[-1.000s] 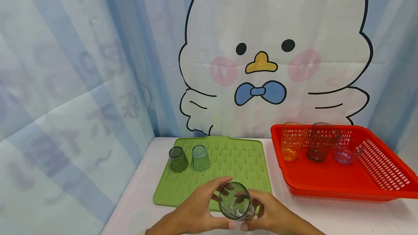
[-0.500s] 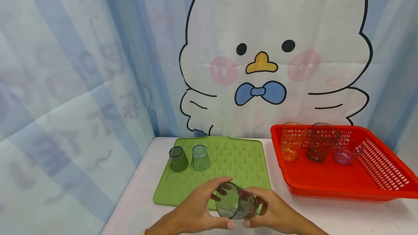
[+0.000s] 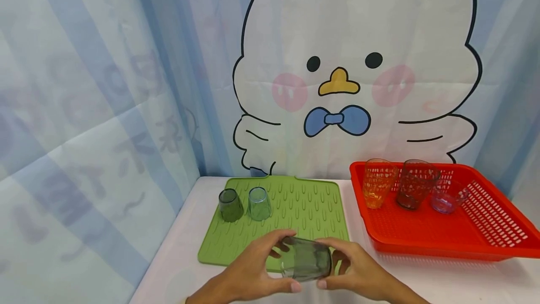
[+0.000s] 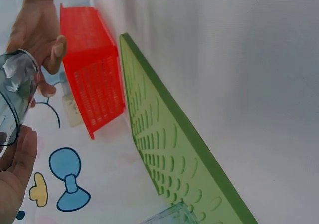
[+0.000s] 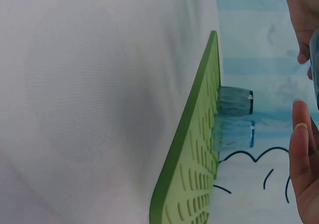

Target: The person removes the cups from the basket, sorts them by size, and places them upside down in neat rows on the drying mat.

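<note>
Between both hands, above the mat's front edge, a grey-tinted drinking glass [image 3: 305, 259] lies on its side. My left hand [image 3: 249, 271] holds its left end, with thumb below and fingers above. My right hand [image 3: 358, 266] grips the right end the same way. In the left wrist view the clear wall of the glass [image 4: 20, 84] shows between the two hands. Only a sliver of the glass [image 5: 315, 69] enters the right wrist view. Behind, a dark grey glass [image 3: 230, 205] and a pale blue glass [image 3: 259, 204] stand side by side on the green ridged mat [image 3: 310, 208].
At the right sits a red perforated basket [image 3: 422, 238]. Along its left side it holds an orange glass [image 3: 377, 184], a dark brown glass [image 3: 415, 184] and a low purple glass [image 3: 448, 197]. A printed curtain [image 3: 337, 149] hangs right behind the white table [image 3: 168, 266].
The held glass has turned in my hands. Its mouth faced up towards the head camera, then swung left, and now the glass lies sideways. Both hands stay almost in place.
</note>
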`<action>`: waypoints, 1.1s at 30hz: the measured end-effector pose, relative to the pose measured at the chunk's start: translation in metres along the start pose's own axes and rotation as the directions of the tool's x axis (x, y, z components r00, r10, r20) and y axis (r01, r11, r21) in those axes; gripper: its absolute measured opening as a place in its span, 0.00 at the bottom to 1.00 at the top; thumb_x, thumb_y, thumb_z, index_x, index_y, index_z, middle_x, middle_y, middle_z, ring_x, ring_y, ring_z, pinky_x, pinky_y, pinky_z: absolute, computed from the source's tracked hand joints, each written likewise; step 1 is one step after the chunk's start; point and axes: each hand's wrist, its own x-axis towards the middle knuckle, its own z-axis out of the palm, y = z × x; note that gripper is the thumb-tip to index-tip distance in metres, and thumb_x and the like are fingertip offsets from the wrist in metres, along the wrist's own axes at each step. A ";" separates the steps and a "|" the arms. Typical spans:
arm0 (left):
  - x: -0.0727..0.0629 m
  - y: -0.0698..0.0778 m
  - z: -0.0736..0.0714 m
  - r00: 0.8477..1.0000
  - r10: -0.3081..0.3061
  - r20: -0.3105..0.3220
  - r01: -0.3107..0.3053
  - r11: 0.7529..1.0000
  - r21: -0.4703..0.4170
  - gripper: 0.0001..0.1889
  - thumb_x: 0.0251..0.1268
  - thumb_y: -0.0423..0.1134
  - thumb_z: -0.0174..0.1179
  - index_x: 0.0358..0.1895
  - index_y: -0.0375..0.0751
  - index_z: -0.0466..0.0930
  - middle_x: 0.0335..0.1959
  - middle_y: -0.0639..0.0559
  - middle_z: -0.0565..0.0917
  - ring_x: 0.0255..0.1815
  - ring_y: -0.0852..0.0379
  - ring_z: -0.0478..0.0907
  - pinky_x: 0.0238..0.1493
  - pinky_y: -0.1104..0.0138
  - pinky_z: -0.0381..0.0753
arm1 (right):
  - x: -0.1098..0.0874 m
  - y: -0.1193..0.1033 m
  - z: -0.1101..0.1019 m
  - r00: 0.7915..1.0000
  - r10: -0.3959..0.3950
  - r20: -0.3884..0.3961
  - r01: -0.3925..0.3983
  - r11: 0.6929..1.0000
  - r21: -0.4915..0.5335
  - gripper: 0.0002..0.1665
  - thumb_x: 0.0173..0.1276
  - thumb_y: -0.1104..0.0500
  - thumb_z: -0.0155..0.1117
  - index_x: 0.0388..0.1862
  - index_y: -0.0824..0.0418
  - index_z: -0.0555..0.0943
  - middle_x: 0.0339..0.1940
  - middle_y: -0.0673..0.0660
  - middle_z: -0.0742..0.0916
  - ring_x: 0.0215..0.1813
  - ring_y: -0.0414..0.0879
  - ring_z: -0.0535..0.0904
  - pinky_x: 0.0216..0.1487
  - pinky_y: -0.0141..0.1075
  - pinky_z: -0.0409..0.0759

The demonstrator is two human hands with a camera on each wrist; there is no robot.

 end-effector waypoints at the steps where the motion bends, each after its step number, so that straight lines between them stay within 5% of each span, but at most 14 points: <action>1: 0.000 0.000 0.000 1.000 -0.006 0.000 0.006 1.000 -0.003 0.40 0.61 0.55 0.70 0.74 0.51 0.63 0.61 0.54 0.78 0.54 0.63 0.78 0.52 0.66 0.82 | 0.000 0.000 -0.001 1.000 -0.009 -0.006 0.009 1.000 -0.008 0.33 0.61 0.60 0.76 0.66 0.57 0.77 0.43 0.50 0.85 0.31 0.40 0.80 0.29 0.35 0.83; 10: -0.002 -0.003 0.001 0.999 -0.032 -0.010 0.032 0.999 0.027 0.37 0.60 0.56 0.70 0.69 0.48 0.67 0.58 0.55 0.78 0.54 0.64 0.76 0.52 0.66 0.82 | 0.000 -0.007 -0.006 0.999 -0.049 -0.020 0.049 0.999 0.018 0.32 0.62 0.64 0.73 0.66 0.57 0.76 0.42 0.51 0.85 0.31 0.40 0.82 0.30 0.36 0.83; 25: -0.003 -0.011 0.001 0.985 -0.134 0.110 0.138 0.990 -0.032 0.34 0.62 0.57 0.68 0.69 0.56 0.67 0.57 0.62 0.77 0.54 0.66 0.75 0.55 0.64 0.81 | 0.004 -0.019 0.002 0.998 -0.046 -0.041 0.048 0.998 0.052 0.29 0.63 0.65 0.71 0.64 0.57 0.77 0.40 0.50 0.86 0.28 0.36 0.79 0.29 0.36 0.84; 33: -0.008 -0.018 -0.002 0.987 -0.105 0.123 0.108 0.994 -0.019 0.38 0.65 0.56 0.66 0.75 0.52 0.61 0.65 0.55 0.74 0.59 0.64 0.74 0.56 0.65 0.80 | 0.007 -0.019 0.004 0.999 -0.008 -0.035 0.010 0.998 0.056 0.29 0.65 0.64 0.71 0.65 0.59 0.76 0.37 0.51 0.86 0.27 0.35 0.79 0.30 0.37 0.84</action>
